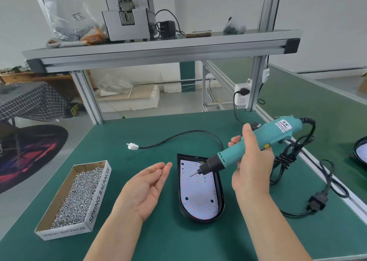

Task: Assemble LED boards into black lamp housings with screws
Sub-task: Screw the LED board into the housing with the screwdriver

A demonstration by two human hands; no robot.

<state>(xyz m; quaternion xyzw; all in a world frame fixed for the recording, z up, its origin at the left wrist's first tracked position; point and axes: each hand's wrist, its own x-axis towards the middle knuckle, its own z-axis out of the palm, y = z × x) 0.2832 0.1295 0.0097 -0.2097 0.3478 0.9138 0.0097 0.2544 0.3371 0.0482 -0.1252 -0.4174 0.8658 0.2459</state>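
Green bench [158, 231]: bare mat along near edge. Gap btwn screw box [99, 197] at left and black housing [200, 220] at centre is taken up by left hand [143, 189], palm up, fingers straight. Right hand [252, 167] gripping teal screwdriver [278, 131] blocks the space over housing's far end. Coiled cable [286, 155] clutters right side. Thin black lead [178, 134] arcs behind housing. Shelf [158, 50] caps the rear overhead.

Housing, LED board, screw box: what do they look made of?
Housing: black, smooth, slight sheen, rounded rim; looks like moulded plastic, though painted metal is possible.
LED board: flat white-coated sheet with small LEDs and holes; probably a circuit board, core unseen.
Screw box: brown inside, white printed outside, folded walls; cardboard.
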